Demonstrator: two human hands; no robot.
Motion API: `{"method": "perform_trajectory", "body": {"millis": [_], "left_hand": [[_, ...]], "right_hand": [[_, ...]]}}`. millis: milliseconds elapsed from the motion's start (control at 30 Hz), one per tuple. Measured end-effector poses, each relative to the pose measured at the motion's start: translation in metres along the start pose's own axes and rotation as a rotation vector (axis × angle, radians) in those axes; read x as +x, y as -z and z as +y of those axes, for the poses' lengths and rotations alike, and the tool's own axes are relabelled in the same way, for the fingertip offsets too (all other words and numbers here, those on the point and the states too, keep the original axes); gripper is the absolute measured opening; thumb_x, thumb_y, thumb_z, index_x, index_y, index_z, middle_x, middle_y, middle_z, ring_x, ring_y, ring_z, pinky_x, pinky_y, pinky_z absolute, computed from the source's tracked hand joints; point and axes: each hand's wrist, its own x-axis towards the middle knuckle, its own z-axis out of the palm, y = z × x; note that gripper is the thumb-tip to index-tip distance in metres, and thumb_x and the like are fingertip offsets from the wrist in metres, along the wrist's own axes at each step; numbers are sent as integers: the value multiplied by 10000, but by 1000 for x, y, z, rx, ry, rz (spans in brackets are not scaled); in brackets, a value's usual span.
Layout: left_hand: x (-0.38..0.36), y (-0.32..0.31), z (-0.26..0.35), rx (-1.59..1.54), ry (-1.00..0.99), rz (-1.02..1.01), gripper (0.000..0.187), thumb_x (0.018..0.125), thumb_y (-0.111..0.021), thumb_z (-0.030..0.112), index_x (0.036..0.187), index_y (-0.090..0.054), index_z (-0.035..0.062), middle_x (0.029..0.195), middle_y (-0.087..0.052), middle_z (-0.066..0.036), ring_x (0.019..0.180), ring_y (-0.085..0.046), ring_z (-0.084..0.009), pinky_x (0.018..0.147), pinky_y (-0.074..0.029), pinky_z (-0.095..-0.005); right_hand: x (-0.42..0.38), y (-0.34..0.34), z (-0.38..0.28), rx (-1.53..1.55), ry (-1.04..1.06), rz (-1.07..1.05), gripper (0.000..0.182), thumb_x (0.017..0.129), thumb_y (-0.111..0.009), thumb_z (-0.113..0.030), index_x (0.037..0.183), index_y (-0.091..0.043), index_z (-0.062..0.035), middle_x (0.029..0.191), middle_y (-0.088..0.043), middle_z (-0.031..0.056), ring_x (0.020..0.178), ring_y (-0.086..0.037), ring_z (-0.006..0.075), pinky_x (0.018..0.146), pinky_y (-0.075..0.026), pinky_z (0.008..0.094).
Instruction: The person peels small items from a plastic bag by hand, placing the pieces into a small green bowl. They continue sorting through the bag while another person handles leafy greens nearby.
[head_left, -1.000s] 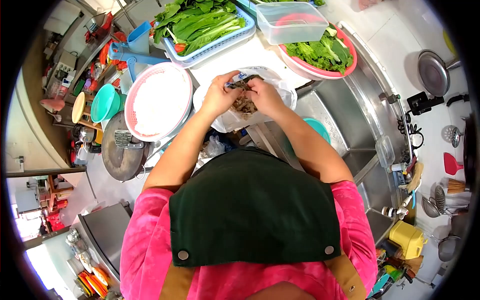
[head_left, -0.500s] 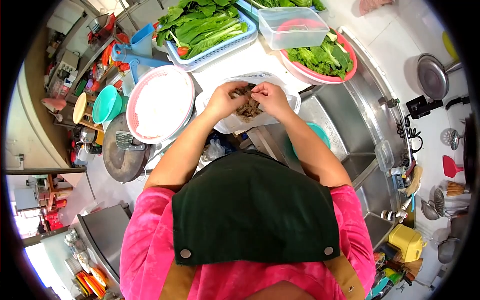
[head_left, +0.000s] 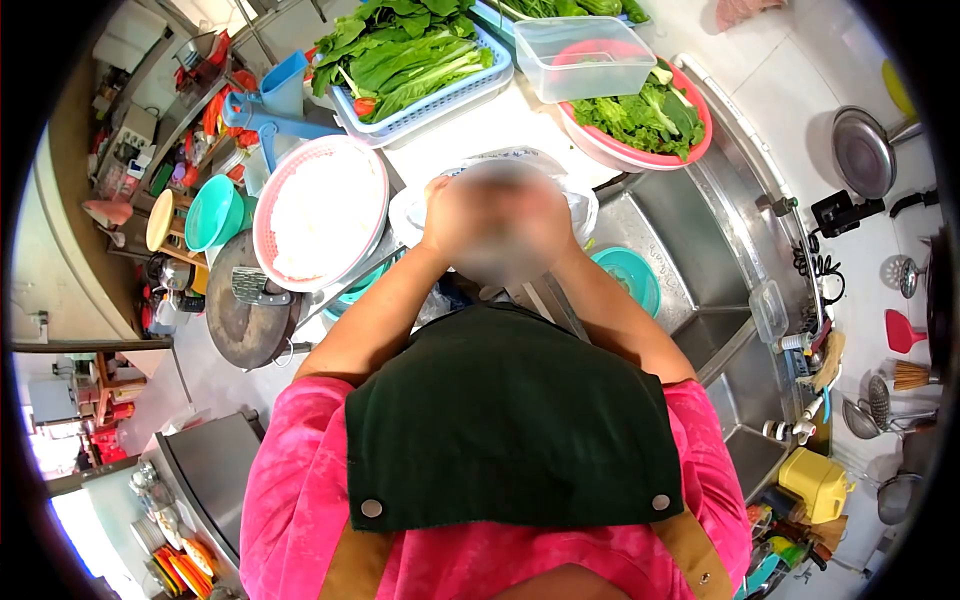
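My left hand (head_left: pixel 452 215) and my right hand (head_left: pixel 545 215) are close together over a white plastic bag (head_left: pixel 582 205) at the counter's front. A round blur covers both hands' fingers and the middle of the bag, so what they touch or hold is hidden. Left of the bag, a pink basket (head_left: pixel 262 215) holds something white. Leafy greens (head_left: pixel 410 65) lie in a blue basket (head_left: pixel 503 70) behind.
Right of the hands are steel sinks (head_left: pixel 690 225) with a teal bowl (head_left: pixel 628 280). A pink bowl (head_left: pixel 705 130) of greens carries a clear container (head_left: pixel 585 75). A cleaver (head_left: pixel 258 285) rests on a round chopping board (head_left: pixel 240 335) at left.
Both hands have come closer together, and a blur now covers the fingers and the brown pieces seen before. More of the teal bowl shows at right.
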Motion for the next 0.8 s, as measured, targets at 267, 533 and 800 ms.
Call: {"method": "perform_trajectory", "body": {"millis": [267, 533, 800], "left_hand": [[-2, -6, -7, 262, 167, -102, 204, 643, -605, 244, 760, -671, 91, 747, -633, -81, 783, -557, -250, 811, -345, -363], [-2, -7, -8, 129, 245, -149, 174, 636, -582, 235, 711, -682, 113, 705, -629, -82, 741, -556, -240, 788, -322, -383], [0, -2, -4, 369, -100, -159, 106, 642, -604, 195, 656, -647, 99, 653, -600, -45, 759, -527, -212, 807, -321, -367]], "right_hand": [[0, 4, -12, -263, 49, -8, 71, 718, -605, -39, 736, -542, -12, 644, -578, 82, 540, -541, 153, 504, -421, 266], [1, 16, -24, -496, 336, -78, 63, 684, -570, -36, 686, -507, -31, 647, -543, 130, 625, -536, 308, 542, -423, 362], [5, 23, -21, -563, 387, -151, 36, 686, -544, -41, 689, -508, -39, 643, -531, 122, 650, -532, 302, 557, -421, 375]]}}
